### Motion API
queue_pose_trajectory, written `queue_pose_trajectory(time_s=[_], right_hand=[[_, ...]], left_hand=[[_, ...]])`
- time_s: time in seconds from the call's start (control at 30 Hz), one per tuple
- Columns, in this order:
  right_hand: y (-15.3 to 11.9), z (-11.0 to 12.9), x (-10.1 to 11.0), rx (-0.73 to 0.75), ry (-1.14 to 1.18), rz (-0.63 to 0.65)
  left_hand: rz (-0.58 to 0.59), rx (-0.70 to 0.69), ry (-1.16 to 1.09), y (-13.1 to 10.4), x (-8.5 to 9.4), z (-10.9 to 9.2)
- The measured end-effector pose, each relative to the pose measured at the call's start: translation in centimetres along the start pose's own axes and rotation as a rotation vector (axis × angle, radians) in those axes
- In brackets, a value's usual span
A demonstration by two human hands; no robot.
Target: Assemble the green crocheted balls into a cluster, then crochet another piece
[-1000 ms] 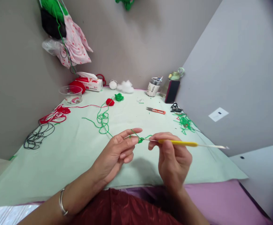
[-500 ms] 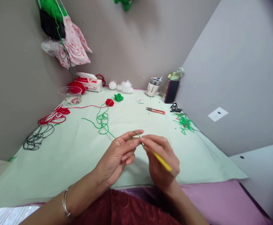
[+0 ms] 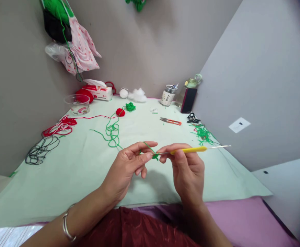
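Note:
Between thumb and fingers, my left hand [image 3: 129, 164] pinches a small piece of green crochet work [image 3: 155, 156], with green yarn looped over the index finger. My right hand [image 3: 188, 168] grips a yellow-handled crochet hook [image 3: 191, 150], held nearly level; its left metal tip reaches the green work, and its other metal end points right. From my left hand the green yarn [image 3: 113, 132] runs back in loose loops to a green yarn bundle [image 3: 130, 107]. A small red ball [image 3: 120, 112] lies beside that bundle.
Orange thread snips [image 3: 171, 121] lie behind my hands. Green scraps [image 3: 204, 134], a phone [image 3: 189, 100] and a pen jar [image 3: 168, 96] are at right. Red yarn [image 3: 62, 126], black cord [image 3: 40, 151], a clear tub [image 3: 78, 104] and a tissue box [image 3: 98, 92] are at left.
The hook has swung from pointing down toward me to nearly level. My right hand has turned and shifted slightly right, and more of the green work shows between my hands.

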State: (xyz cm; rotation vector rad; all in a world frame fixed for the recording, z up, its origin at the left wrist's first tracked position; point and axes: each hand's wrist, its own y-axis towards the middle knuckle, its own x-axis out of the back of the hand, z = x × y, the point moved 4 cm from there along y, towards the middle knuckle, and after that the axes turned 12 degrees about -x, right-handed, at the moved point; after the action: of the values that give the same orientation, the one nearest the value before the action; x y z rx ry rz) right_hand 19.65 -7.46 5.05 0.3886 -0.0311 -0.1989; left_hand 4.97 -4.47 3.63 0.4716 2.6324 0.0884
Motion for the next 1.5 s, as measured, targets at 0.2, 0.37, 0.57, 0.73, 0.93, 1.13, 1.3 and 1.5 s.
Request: queue_pose_trajectory(time_s=[0.2,0.37,0.57,0.73,0.93,1.13,1.3,1.5], right_hand=[[-1.7,1.2,-0.8,0.452,-0.485,0.025],[-2.1,0.7,-1.2,0.538,-0.687,-0.015],[-0.6,0.7,0.1,0.153,-0.054,-0.1],[0.0,-0.3,-0.7,0.005,0.096,0.015],[-0.1,-0.2,-0.5,-0.004,0.104,0.025],[-0.8,0.9,-0.4,0.224,-0.242,-0.01],[-2.2,0.7,-1.3,0.567,-0.681,-0.058],[-1.3,0.6,-0.3,0.331,-0.289,-0.095]], left_hand=[[-0.054,-0.065,0.101,0.2,0.7,-0.1],[-0.009,0.056,-0.102,0.1,0.1,0.3],[-0.01,0.134,-0.229,0.2,-0.1,-0.1],[0.023,0.049,-0.15,0.2,-0.4,-0.3],[0.064,0.048,-0.108,0.1,-0.4,-0.3],[0.012,-0.002,-0.042,0.1,0.0,-0.3],[-0.017,0.032,-0.105,0.0,-0.2,0.3],[0.015,0.184,-0.294,-0.1,-0.4,0.5]])
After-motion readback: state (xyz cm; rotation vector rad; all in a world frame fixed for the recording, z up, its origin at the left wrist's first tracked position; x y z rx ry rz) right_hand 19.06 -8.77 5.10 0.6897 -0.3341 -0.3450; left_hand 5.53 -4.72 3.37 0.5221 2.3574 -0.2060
